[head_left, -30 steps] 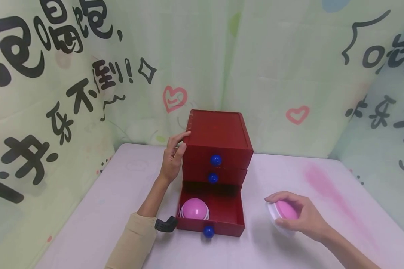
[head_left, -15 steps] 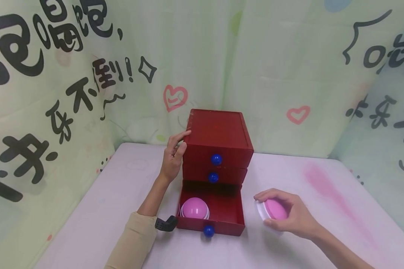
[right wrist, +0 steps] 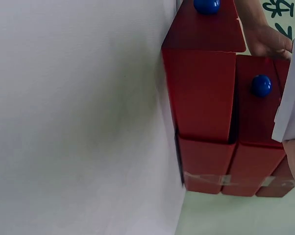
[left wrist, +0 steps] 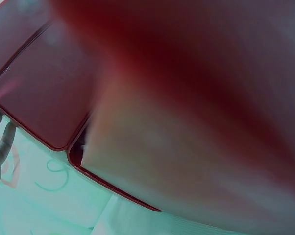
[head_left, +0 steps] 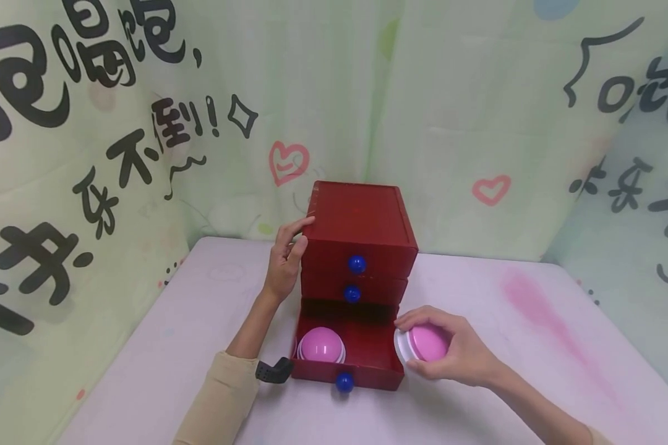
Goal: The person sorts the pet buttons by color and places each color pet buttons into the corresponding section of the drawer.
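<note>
A dark red drawer cabinet (head_left: 362, 213) stands mid-table in the head view, its bottom drawer (head_left: 374, 340) pulled out. Inside that drawer, at the left, sits a round pink-domed piece (head_left: 321, 345) with a white base. My right hand (head_left: 462, 349) grips a matching pink-domed piece (head_left: 431, 343) between thumb and fingers, tilted on its side at the drawer's right wall. The right wrist view catches only its white base (right wrist: 293, 98). My left hand (head_left: 284, 266) rests along the cabinet's left side, fingertips at the top edge; in the left wrist view much is blurred.
Blue ball knobs (head_left: 357, 264) stick out from the drawer fronts, the lowest knob (head_left: 344, 382) nearest the viewer. The pale table (head_left: 222, 278) extends to both sides. Printed curtains (head_left: 434, 123) hang behind and at the sides. A black band (head_left: 274, 371) shows by the left forearm.
My right hand has moved left with the pink-domed piece, from over the table to the open drawer's right wall. My left hand and the cabinet have stayed put.
</note>
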The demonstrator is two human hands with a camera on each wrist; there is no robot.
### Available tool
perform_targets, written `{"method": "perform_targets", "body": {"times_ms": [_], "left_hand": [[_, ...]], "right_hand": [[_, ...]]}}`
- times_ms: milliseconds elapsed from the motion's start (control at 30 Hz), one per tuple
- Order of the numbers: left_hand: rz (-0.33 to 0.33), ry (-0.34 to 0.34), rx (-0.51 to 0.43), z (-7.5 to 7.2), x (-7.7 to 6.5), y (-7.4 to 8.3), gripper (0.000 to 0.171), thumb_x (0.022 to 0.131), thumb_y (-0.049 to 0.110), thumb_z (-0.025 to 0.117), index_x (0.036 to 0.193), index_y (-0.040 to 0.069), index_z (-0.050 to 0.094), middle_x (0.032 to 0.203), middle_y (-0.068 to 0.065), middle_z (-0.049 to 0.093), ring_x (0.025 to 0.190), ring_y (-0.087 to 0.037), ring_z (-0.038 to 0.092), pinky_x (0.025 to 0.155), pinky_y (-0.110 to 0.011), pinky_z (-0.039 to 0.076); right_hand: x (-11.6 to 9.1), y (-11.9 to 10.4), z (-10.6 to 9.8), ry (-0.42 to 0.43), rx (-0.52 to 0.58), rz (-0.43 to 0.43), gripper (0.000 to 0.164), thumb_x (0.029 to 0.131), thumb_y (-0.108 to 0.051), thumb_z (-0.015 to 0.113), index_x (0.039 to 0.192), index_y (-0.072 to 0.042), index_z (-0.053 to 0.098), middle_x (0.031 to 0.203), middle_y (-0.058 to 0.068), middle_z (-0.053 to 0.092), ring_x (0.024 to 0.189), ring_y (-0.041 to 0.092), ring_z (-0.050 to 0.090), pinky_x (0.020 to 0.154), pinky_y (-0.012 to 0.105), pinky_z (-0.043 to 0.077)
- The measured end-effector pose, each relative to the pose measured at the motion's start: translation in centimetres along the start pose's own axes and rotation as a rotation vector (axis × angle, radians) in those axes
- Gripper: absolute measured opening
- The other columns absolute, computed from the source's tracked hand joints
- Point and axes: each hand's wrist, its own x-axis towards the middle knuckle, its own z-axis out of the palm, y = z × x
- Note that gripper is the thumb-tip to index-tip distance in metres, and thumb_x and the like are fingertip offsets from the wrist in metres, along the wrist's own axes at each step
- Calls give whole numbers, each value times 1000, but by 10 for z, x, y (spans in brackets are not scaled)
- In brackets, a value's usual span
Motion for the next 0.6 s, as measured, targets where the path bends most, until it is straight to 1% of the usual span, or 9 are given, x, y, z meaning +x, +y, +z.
{"method": "perform_targets", "body": {"times_ms": [200,433,567,600], "left_hand": [[-2,-3,1,-1,0,-2,45,102,16,46,144,3,54,140,-17,49,129,-20,50,93,-25,50],[-17,-4,7,-1,0,0,45,102,16,46,144,3,54,141,-15,49,130,-19,50,94,-25,51],[-14,-2,1,0,0,0,45,102,16,45,144,3,54,140,-16,49,129,-19,50,93,-25,50],[-12,-1,-1,0,0,0,45,102,16,45,144,3,54,140,-16,49,129,-19,50,93,-25,51]], "right_hand": [[12,1,8,-7,-26,-35,50,73,-8,90,118,-19,70,123,6,69,118,15,60,78,36,61],[27,5,19,-37,-40,-91,50,72,-10,91,116,-20,70,121,4,69,115,19,62,78,36,61],[34,9,25,-46,-66,-113,49,71,-12,91,115,-20,70,119,6,69,113,19,62,78,35,61],[35,11,26,-48,-76,-114,50,70,-13,91,115,-20,71,119,5,69,113,18,62,78,35,61]]}}
